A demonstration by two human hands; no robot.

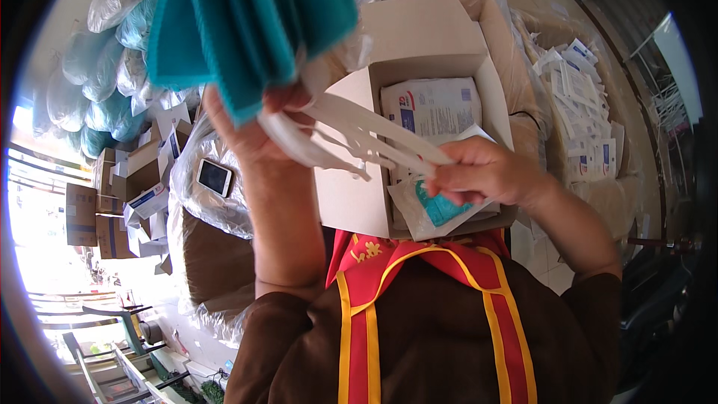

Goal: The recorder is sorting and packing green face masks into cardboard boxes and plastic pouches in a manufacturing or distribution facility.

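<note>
My left hand (262,123) is closed around the lower end of a bundle of folded teal fabric (254,22), raised at the upper left and blurred. Several long white straps (374,123) run from the bundle to my right hand (479,172). The fingers of that hand pinch the straps' far ends. Just under my right hand lies a clear packet with a folded teal piece inside (441,206), over the near side of an open carton (351,202). Whether my right fingers also hold this packet, I cannot tell. Deeper in the carton rests a white printed packet (434,108).
Behind and right of the carton stands a large plastic-lined box (516,75). Farther right, another box holds many white packets (576,97). On the left, a phone (215,177) lies on plastic sheeting, near stacked cartons (142,172) and filled clear bags (112,52).
</note>
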